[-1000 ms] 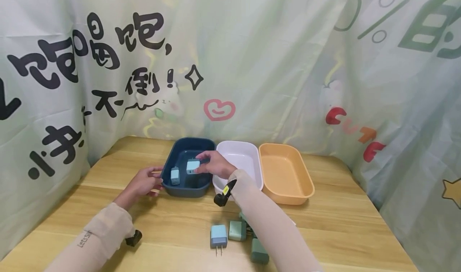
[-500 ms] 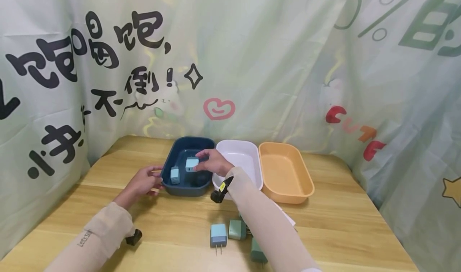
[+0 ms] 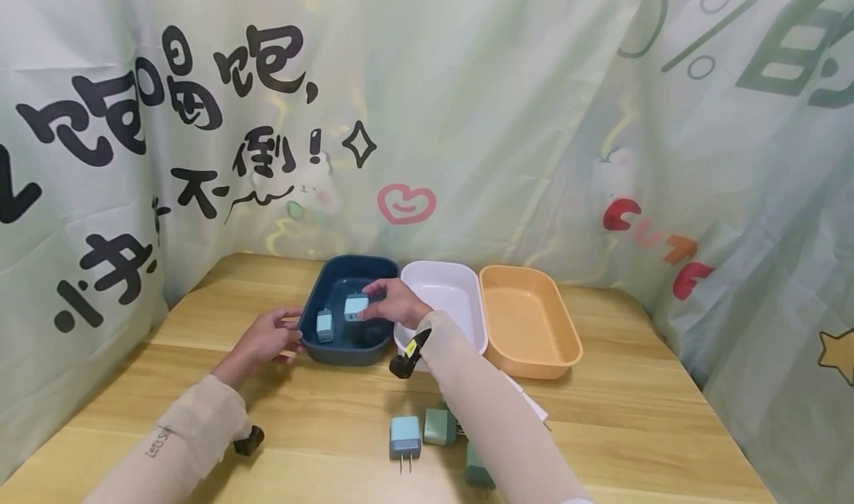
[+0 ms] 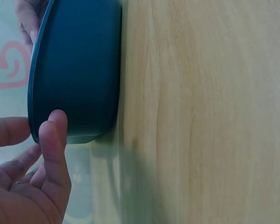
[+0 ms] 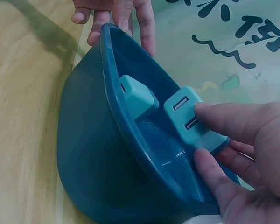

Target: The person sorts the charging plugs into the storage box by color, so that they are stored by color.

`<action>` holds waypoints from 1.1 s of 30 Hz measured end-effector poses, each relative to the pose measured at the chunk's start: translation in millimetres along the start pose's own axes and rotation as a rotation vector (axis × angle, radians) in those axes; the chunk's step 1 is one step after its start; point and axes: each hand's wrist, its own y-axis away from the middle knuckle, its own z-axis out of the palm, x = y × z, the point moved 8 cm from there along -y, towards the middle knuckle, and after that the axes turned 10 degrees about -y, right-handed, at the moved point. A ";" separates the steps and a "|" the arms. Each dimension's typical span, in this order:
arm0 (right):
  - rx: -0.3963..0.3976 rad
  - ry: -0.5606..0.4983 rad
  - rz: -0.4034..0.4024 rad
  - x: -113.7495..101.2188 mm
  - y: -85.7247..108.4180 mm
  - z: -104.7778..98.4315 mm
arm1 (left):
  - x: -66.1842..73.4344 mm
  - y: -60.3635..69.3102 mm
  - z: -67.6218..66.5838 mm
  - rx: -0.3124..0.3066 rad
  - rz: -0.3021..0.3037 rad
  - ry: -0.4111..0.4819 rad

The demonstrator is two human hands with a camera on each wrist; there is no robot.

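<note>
My right hand [image 3: 396, 302] pinches a light-blue USB wall charger [image 3: 356, 307] between thumb and fingers, inside the dark blue bin [image 3: 353, 356]. Two USB slots show on that charger's face in the right wrist view, where the fingers [image 5: 238, 116] lie against it. Whether it touches the bin floor is unclear. A second light-blue charger [image 3: 325, 326] lies in the bin's left part. At the bin's left rim, my left hand [image 3: 267, 336] touches the outside with loosely extended fingers; in the left wrist view its fingertips [image 4: 58, 122] meet the rim and wall.
A white bin [image 3: 450, 268] and an orange bin [image 3: 567, 356] stand right of the blue one. In front lie a blue charger [image 3: 405, 437], a green charger [image 3: 439, 426], a darker green one [image 3: 478, 465] and a white item [image 3: 530, 400], partly behind the right sleeve.
Between the frames the right hand and its charger shift only slightly inside the blue bin. The right forearm has swung a little left, uncovering more of the white item. The left hand stays put.
</note>
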 end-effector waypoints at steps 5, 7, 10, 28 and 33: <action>-0.016 -0.083 -0.012 -0.7 1.3 0.8 | -1.9 -2.0 1.2 0.001 0.001 0.007; -0.025 -0.143 -0.001 -0.1 2.1 1.8 | -2.3 -2.1 1.5 -0.001 0.003 0.003; -0.033 -0.197 0.032 1.0 4.9 3.1 | -3.5 -1.5 2.0 0.000 -0.005 0.000; -0.114 -0.291 0.096 -7.5 36.6 -5.3 | -4.3 -1.1 0.1 -0.010 -0.001 -0.011; -0.136 -0.261 0.083 -8.3 48.4 -8.3 | -3.9 -1.7 0.3 -0.012 -0.002 -0.011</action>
